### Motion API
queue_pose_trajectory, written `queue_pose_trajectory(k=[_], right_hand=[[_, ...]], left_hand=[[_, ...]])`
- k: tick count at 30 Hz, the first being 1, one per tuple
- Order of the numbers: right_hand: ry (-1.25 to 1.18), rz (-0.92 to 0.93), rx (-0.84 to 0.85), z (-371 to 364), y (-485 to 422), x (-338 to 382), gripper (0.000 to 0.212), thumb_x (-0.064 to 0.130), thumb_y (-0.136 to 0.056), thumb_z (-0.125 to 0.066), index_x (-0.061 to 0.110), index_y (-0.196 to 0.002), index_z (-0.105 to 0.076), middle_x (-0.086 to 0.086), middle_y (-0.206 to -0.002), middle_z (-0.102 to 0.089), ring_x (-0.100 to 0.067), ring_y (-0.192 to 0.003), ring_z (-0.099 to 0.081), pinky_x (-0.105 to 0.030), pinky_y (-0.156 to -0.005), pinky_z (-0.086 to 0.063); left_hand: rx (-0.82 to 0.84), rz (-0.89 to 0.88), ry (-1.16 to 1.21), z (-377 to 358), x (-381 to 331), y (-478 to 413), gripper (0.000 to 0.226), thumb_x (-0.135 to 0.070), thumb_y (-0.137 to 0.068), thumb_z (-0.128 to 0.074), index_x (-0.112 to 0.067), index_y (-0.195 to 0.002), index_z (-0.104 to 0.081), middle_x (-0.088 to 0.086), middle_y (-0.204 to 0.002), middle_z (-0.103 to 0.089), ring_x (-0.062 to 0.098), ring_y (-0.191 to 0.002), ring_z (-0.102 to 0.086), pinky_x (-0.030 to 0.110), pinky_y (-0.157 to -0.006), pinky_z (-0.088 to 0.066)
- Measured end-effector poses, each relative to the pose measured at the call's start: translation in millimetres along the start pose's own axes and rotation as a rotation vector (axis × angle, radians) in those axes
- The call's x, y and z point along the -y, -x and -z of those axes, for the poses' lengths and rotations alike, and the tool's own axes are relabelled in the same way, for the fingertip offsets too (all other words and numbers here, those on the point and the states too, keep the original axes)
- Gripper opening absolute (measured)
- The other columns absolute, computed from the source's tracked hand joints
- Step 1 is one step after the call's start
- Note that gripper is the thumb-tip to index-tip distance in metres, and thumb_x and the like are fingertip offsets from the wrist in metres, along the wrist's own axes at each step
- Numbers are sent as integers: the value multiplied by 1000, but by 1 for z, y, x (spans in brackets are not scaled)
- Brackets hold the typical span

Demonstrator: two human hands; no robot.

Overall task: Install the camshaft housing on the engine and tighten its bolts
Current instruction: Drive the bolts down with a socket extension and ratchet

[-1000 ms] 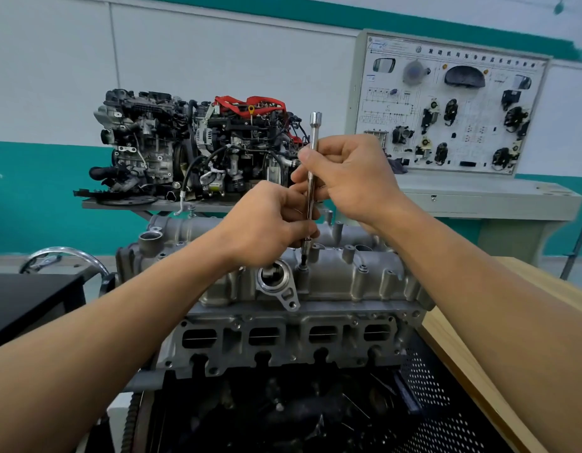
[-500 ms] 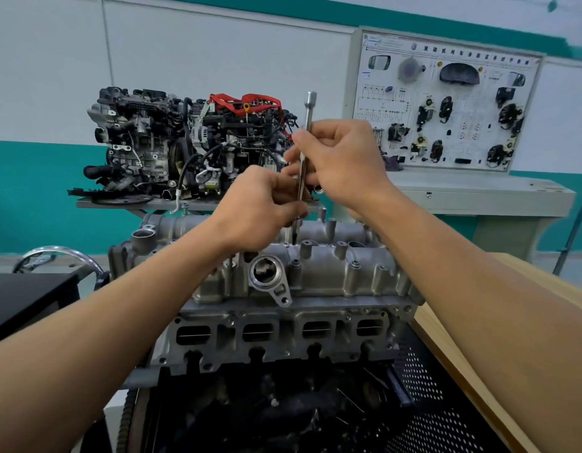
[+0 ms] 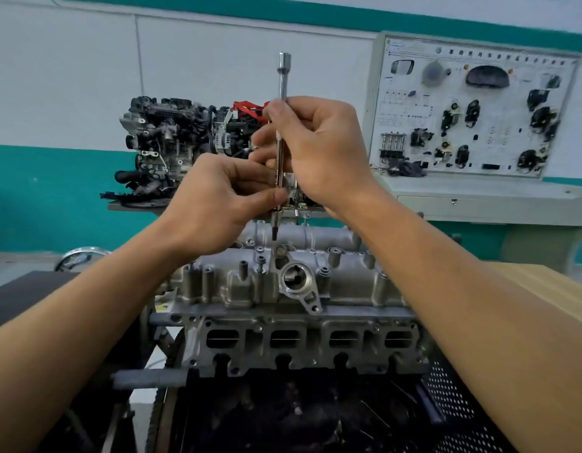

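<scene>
A silver camshaft housing [image 3: 348, 282] sits on top of the engine [image 3: 299, 348] in the middle of the view, with several bolts [image 3: 260, 259] standing in its bosses. A long chrome extension bar [image 3: 280, 125] with a dark bit at its lower end stands upright above the housing. Its tip hangs free just above a bolt boss, touching nothing. My left hand [image 3: 214, 204] pinches the bar's lower part. My right hand [image 3: 315, 148] grips the shaft higher up, fingers curled round it. The socket end pokes out above my right hand.
A second complete engine [image 3: 172, 148] with red parts stands on a stand behind. A white training panel [image 3: 472, 112] with car parts is at back right. A wooden bench top [image 3: 544, 295] lies at right, a dark surface [image 3: 21, 295] at left.
Both hands have lifted the bar off the bolt near the round flange and carried it up. Its tip now hangs free above the housing. The view has shifted.
</scene>
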State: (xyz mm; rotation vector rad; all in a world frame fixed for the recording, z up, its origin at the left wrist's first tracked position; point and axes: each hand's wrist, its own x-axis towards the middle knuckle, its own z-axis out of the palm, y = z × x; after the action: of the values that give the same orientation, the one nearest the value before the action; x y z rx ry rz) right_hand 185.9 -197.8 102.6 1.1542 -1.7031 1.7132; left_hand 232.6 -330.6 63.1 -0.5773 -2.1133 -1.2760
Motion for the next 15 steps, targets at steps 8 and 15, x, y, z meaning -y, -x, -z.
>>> queue_pose_trajectory(k=[8,15], right_hand=[[-33,-51,24,-14,3,-18,28,13,-101,-54,5,-76,-65,-6,-64,-69,-27,-55,-69,-45,-60,-59],[-7,-47,54,-17,9,-25,28,14,-101,-53,8,-77,-66,-3,-64,-70,-24,-55,-70,-37,-55,-58]], left_hand=[[-19,38,30,6,19,8,16,-5,-86,-73,7,-97,-74,26,-96,-74,42,-95,-70,49,-82,-59],[-50,21,42,-1,33,15,10,-5,-86,-74,0,-95,-76,12,-86,-78,14,-76,-72,25,-71,-59]])
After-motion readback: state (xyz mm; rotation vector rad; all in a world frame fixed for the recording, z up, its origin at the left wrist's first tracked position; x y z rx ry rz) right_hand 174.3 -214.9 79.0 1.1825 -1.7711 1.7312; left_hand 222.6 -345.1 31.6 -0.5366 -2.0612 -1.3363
